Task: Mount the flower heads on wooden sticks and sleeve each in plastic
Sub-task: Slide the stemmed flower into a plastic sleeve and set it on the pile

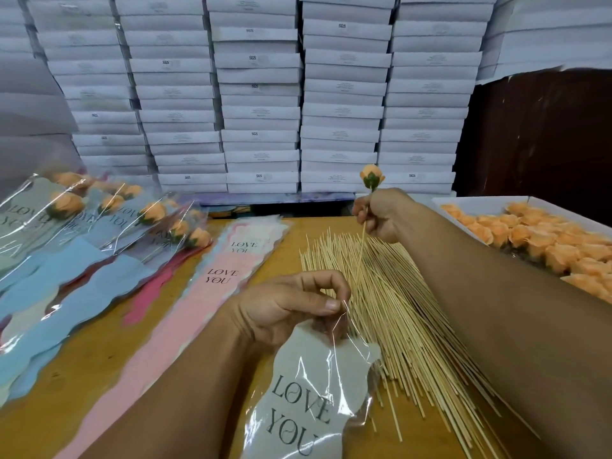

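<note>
1. Right hand (381, 215), upper centre-right of the frame: fingers curled tight round a thin wooden stick (361, 241), which slants down-left from the fist toward the left hand.
2. Topping that stick, above the fist: a peach flower head (371, 176) with layered matte petals and a green calyx at its base.
3. Left hand (291, 308), lower centre: thumb and forefinger pinching the open top edge of a plastic sleeve (314, 389), glossy and crinkled, with a pale grey wavy-edged panel printed "LOVE YOU"; sleeve trailing down to the bottom edge of the frame.
4. Lower tip of the held stick ending just above the pinched sleeve mouth; whether it has entered cannot be told.
5. Under and between both arms: a fanned heap of loose wooden sticks (397, 303), pale, straight and slender, lying on the ochre wooden table (265, 376).
6. Right edge: a shallow white tray (480, 201) packed with loose flower heads (536, 240), peach and ruffled.
7. Centre-left: flat empty sleeves (212, 293) with pink scalloped panels, more in blue further left.
8. Upper left: finished sleeved flowers (109, 210), overlapping, shiny film over peach heads.
9. Across the top: stacked flat white boxes (261, 94), some stamped "SGS".
</note>
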